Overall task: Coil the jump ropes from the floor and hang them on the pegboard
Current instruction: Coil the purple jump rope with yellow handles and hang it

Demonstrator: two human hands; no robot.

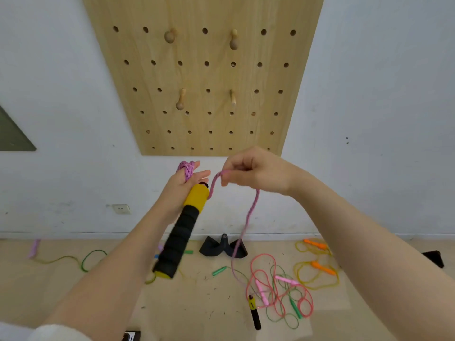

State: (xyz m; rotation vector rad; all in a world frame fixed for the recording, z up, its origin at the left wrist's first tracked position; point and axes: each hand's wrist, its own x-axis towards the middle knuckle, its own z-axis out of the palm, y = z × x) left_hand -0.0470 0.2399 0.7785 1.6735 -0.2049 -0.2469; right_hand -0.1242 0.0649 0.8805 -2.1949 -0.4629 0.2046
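My left hand (181, 187) holds up a jump rope handle (181, 232) with a black foam grip and yellow ends, and pink braided rope coils (186, 167) are wrapped over its fingers. My right hand (251, 169) pinches the pink rope (248, 217) just right of the handle's top. From there the rope hangs down to the floor, where its second black and yellow handle (253, 311) lies. The wooden pegboard (204, 77) is on the wall straight ahead, with several bare wooden pegs (181, 99).
On the floor lie a pink rope with pink handles (275, 289), a green rope (219, 270), a yellow rope with orange handles (320, 265) and a yellow-green rope (73, 259) at left. A black object (222, 246) sits against the wall. A wall socket (121, 209) is at lower left.
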